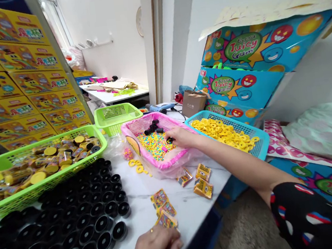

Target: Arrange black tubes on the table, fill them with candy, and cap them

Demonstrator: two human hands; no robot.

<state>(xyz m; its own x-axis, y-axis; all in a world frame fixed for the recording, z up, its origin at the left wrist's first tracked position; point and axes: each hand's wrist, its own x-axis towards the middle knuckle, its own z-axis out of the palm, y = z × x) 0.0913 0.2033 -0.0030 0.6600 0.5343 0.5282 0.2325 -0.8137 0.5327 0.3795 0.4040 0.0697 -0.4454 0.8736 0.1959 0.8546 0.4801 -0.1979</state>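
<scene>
So the white marble-look table is packed. Behind it on the left there's a big stack of yellow boxes, with blue Extra Juicy Gum boxes on the right. A long green basket full of yellow-capped jars sits far left, right by a huge spread of black cups. In the middle is a pink basket, with a blue basket of yellow rings just beside it. As for the hands, the left hand is half-curled up against some little wrapped packets; can't tell if it's gripping one. The right hand is inside the pink basket, fingertips nearly closed, pinching a small dark piece just above the beads. A few black tubes lie near there, and smallest of all are the colorful beads.
</scene>
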